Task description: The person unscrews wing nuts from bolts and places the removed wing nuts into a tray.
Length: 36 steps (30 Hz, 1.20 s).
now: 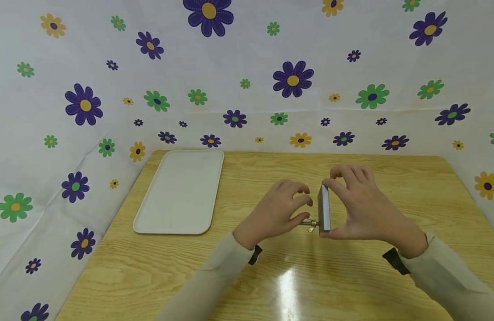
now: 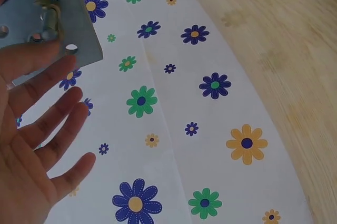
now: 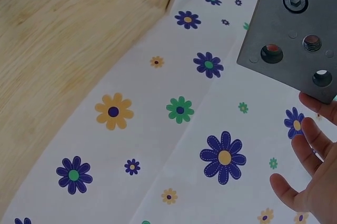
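My right hand [image 1: 363, 209] pinches a grey metal plate [image 1: 324, 209] by opposite edges, between thumb and a finger, upright above the table. In the right wrist view the plate [image 3: 295, 29] shows several round holes, one filled by a hex-socket screw head [image 3: 295, 1]. From its left face a bolt [image 2: 50, 26] sticks out, carrying a brass wing nut [image 1: 311, 224] that looks blurred in the left wrist view. Left of the plate, my left hand [image 1: 276, 209] has its thumb close to the bolt and its fingers loosely spread; whether the thumb touches is unclear.
A white tray [image 1: 178, 191] lies at the back left of the wood-grain table [image 1: 150, 276]. Behind and beside the table hangs a white cloth [image 1: 247, 53] printed with flowers. Dark straps circle both wrists.
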{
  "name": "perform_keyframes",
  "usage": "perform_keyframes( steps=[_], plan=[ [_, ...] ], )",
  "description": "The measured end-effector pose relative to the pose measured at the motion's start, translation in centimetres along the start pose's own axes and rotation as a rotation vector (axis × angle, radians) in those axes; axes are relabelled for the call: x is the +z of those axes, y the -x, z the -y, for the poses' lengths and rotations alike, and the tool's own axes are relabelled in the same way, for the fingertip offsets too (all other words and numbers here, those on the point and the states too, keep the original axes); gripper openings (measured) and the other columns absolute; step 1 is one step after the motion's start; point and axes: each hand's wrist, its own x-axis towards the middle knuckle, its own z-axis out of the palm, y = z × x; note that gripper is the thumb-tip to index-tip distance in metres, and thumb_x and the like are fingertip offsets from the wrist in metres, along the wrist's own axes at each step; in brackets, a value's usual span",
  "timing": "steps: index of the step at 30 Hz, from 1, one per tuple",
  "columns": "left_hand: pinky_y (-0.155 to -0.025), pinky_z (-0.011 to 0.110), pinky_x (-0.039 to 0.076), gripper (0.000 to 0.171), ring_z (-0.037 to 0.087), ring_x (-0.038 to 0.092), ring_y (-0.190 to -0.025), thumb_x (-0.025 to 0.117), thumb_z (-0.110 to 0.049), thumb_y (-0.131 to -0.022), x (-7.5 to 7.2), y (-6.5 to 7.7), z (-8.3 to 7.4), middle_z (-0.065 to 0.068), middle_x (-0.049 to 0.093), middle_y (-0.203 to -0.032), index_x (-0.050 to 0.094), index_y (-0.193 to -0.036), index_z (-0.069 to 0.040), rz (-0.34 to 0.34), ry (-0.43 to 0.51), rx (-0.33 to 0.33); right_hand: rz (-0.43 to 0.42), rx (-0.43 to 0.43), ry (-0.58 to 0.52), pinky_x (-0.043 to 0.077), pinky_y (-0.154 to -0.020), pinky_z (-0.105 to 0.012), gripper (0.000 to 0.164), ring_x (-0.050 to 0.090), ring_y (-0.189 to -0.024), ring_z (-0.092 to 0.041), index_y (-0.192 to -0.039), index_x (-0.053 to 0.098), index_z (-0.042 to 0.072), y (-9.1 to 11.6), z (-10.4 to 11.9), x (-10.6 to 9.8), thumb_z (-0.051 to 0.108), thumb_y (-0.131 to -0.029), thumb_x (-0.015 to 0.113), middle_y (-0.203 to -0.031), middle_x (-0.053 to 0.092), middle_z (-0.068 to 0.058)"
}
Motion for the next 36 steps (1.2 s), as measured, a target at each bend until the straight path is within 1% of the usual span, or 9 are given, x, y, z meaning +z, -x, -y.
perform_keyframes(
  steps=[5, 8, 13, 17, 23, 28, 30, 34, 36],
  plan=[
    [-0.102, 0.033, 0.040, 0.015, 0.016, 0.055, -0.105, 0.066, -0.029, -0.087, 0.1, -0.4, 0.2, -0.002, 0.060, -0.109, 0.066, -0.098, -0.020, 0.022, -0.004, -0.042, -0.012, -0.017, -0.011, 0.031, -0.084, -0.053, 0.090, 0.041, -0.099, -0.030, -0.107, 0.056, 0.007, -0.2, -0.5, -0.1, 0.086, -0.062, 0.051, -0.105, 0.046, -0.013],
    [-0.101, 0.033, 0.040, 0.017, 0.016, 0.054, -0.103, 0.065, -0.033, -0.087, 0.0, -0.3, 0.2, -0.002, 0.060, -0.109, 0.066, -0.098, -0.020, 0.003, 0.021, -0.016, -0.008, -0.011, -0.009, 0.032, -0.084, -0.054, 0.091, 0.041, -0.100, -0.030, -0.106, 0.056, 0.007, -0.2, -0.7, -0.2, 0.087, -0.063, 0.046, -0.106, 0.046, -0.013],
    [-0.099, 0.032, 0.041, 0.028, 0.015, 0.054, -0.099, 0.065, -0.042, -0.085, 0.0, 0.1, 0.0, -0.001, 0.059, -0.110, 0.065, -0.099, -0.018, -0.036, 0.030, 0.070, -0.002, -0.013, -0.008, 0.032, -0.085, -0.055, 0.092, 0.042, -0.100, -0.032, -0.108, 0.055, 0.006, -0.2, -0.9, -0.2, 0.086, -0.064, 0.048, -0.107, 0.047, -0.015],
    [-0.100, 0.033, 0.041, 0.032, 0.015, 0.055, -0.102, 0.069, -0.045, -0.080, -0.1, 0.2, -0.2, -0.001, 0.059, -0.110, 0.065, -0.099, -0.019, -0.048, 0.024, 0.101, -0.002, -0.020, -0.011, 0.032, -0.085, -0.055, 0.090, 0.042, -0.100, -0.032, -0.108, 0.055, 0.005, -0.3, -1.1, -0.3, 0.083, -0.062, 0.056, -0.107, 0.047, -0.015],
    [-0.099, 0.032, 0.042, 0.021, 0.014, 0.056, -0.102, 0.068, -0.037, -0.084, 0.1, 0.1, -0.1, 0.000, 0.060, -0.110, 0.065, -0.095, -0.019, -0.074, 0.017, 0.090, -0.004, -0.027, -0.013, 0.032, -0.084, -0.053, 0.089, 0.041, -0.100, -0.032, -0.108, 0.055, 0.006, -0.5, -1.2, -0.3, 0.081, -0.060, 0.060, -0.107, 0.047, -0.015],
    [-0.098, 0.031, 0.043, 0.017, 0.015, 0.055, -0.099, 0.069, -0.032, -0.084, 0.1, -0.2, 0.1, -0.001, 0.060, -0.110, 0.065, -0.095, -0.019, -0.094, -0.016, 0.041, -0.006, -0.028, -0.012, 0.032, -0.084, -0.052, 0.090, 0.041, -0.100, -0.031, -0.107, 0.055, 0.006, -0.5, -1.1, -0.3, 0.076, -0.054, 0.070, -0.107, 0.047, -0.015],
    [-0.099, 0.032, 0.042, 0.017, 0.016, 0.055, -0.100, 0.070, -0.030, -0.084, 0.0, -0.3, 0.1, 0.000, 0.060, -0.111, 0.066, -0.096, -0.019, -0.087, -0.019, 0.023, -0.007, -0.026, -0.013, 0.031, -0.085, -0.052, 0.090, 0.041, -0.100, -0.031, -0.107, 0.055, 0.006, -0.5, -1.0, -0.3, 0.078, -0.056, 0.067, -0.107, 0.047, -0.015],
    [-0.101, 0.033, 0.041, 0.015, 0.017, 0.056, -0.100, 0.070, -0.027, -0.084, 0.0, -0.3, 0.1, 0.000, 0.061, -0.110, 0.066, -0.095, -0.019, -0.082, -0.018, 0.016, -0.013, -0.024, -0.013, 0.031, -0.085, -0.052, 0.091, 0.041, -0.100, -0.031, -0.107, 0.055, 0.005, -0.5, -0.8, -0.3, 0.086, -0.064, 0.048, -0.107, 0.047, -0.015],
    [-0.100, 0.033, 0.042, 0.013, 0.017, 0.056, -0.101, 0.070, -0.026, -0.084, -0.1, -0.2, 0.1, 0.000, 0.061, -0.110, 0.066, -0.094, -0.019, -0.090, -0.005, 0.026, -0.012, -0.022, -0.012, 0.031, -0.085, -0.052, 0.092, 0.041, -0.100, -0.031, -0.107, 0.055, 0.005, -0.4, -0.7, -0.3, 0.086, -0.064, 0.046, -0.107, 0.047, -0.015]
  ],
)
